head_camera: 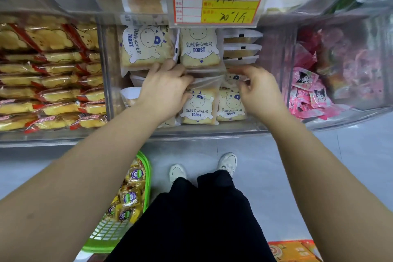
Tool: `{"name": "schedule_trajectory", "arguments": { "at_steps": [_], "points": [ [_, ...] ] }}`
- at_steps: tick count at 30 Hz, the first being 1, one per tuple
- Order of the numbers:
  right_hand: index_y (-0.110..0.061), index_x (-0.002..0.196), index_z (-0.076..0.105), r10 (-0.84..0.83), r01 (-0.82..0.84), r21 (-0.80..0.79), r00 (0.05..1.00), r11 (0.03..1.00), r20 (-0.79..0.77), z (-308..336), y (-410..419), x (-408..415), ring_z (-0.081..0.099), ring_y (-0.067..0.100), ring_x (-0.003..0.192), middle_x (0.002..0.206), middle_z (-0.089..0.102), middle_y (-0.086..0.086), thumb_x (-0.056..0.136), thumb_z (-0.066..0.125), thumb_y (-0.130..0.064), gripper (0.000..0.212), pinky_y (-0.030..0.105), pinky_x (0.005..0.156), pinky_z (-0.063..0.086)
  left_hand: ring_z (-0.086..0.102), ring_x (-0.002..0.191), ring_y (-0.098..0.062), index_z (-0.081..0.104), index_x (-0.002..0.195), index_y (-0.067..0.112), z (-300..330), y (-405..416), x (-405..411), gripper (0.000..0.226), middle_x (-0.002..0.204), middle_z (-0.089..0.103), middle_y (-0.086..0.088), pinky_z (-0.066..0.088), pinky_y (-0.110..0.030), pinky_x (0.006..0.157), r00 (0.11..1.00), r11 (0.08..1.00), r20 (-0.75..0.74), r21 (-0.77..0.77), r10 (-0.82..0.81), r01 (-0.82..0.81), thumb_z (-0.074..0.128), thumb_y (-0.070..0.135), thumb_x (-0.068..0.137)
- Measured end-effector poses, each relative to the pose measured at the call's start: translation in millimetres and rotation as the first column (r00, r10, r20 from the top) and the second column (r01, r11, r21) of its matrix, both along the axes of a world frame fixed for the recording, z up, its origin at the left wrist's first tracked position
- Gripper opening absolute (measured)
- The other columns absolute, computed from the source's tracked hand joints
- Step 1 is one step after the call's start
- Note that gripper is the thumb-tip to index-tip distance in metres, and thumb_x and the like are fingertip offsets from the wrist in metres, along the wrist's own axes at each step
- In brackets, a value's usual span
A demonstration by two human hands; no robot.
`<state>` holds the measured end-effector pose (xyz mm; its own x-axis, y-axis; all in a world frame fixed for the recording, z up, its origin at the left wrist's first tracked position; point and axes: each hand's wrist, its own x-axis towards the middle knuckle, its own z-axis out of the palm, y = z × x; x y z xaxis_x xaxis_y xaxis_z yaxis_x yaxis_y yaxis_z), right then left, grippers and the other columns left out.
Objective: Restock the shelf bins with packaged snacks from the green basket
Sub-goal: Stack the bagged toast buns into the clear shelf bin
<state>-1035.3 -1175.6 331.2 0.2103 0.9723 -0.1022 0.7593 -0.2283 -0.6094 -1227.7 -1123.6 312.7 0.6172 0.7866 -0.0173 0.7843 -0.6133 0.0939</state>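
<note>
Both my hands are inside the middle clear shelf bin [212, 128], which holds white toast packets printed with a blue cow. My left hand [163, 89] pinches the top edge of a toast packet [196, 104] standing at the bin's front. My right hand [258, 89] has its fingers curled at the top of the neighbouring toast packet [230, 105]. Two more toast packets [200, 48] lie flat behind them. The green basket [119, 234] stands on the floor at my lower left, with yellow snack packets [130, 195] in it.
The left bin [53, 136] is full of red-and-yellow cake packets. The right bin [340, 116] holds pink snack packets. A red and yellow price tag [217, 1] hangs above the middle bin. My feet stand on grey floor. An orange box [293, 251] lies at the lower right.
</note>
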Motion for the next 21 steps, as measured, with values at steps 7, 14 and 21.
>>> {"name": "schedule_trajectory", "arguments": {
  "at_steps": [7, 14, 21],
  "points": [
    [-0.006, 0.126, 0.05, 0.412, -0.189, -0.436, 0.761, 0.88, 0.501, -3, 6, -3, 0.05, 0.034, 0.111, 0.12, 0.054, 0.017, 0.086, 0.056, -0.007, 0.04, 0.039, 0.091, 0.039, 0.047, 0.115, -0.028, 0.057, 0.112, 0.012, -2, 1, -4, 0.04, 0.112, 0.065, -0.007, 0.027, -0.043, 0.091, 0.999, 0.998, -0.014, -0.032, -0.047, 0.046, 0.067, 0.029, 0.077],
    [-0.008, 0.09, 0.065, 0.324, -0.227, -0.236, 0.755, 0.945, 0.57, 40, -21, 4, 0.049, 0.025, 0.077, 0.082, 0.043, 0.003, 0.079, 0.066, -0.006, 0.012, 0.031, 0.062, 0.03, 0.051, 0.105, -0.031, 0.06, 0.097, 0.005, 1, 3, 4, 0.039, 0.098, 0.065, -0.011, 0.031, -0.043, 0.087, 0.996, 0.999, -0.082, 0.027, 0.019, -0.017, 0.073, 0.031, 0.071],
    [-0.02, 0.086, 0.069, 0.335, -0.284, -0.179, 0.844, 0.942, 0.42, 63, -24, 8, 0.038, 0.014, 0.08, 0.083, 0.044, -0.004, 0.08, 0.069, -0.016, 0.007, 0.027, 0.061, 0.028, 0.051, 0.105, -0.03, 0.056, 0.101, 0.006, 0, 1, 8, 0.039, 0.102, 0.063, -0.01, 0.03, -0.041, 0.087, 0.997, 0.998, -0.057, 0.031, 0.056, -0.054, 0.071, 0.032, 0.075]
  ]
}}
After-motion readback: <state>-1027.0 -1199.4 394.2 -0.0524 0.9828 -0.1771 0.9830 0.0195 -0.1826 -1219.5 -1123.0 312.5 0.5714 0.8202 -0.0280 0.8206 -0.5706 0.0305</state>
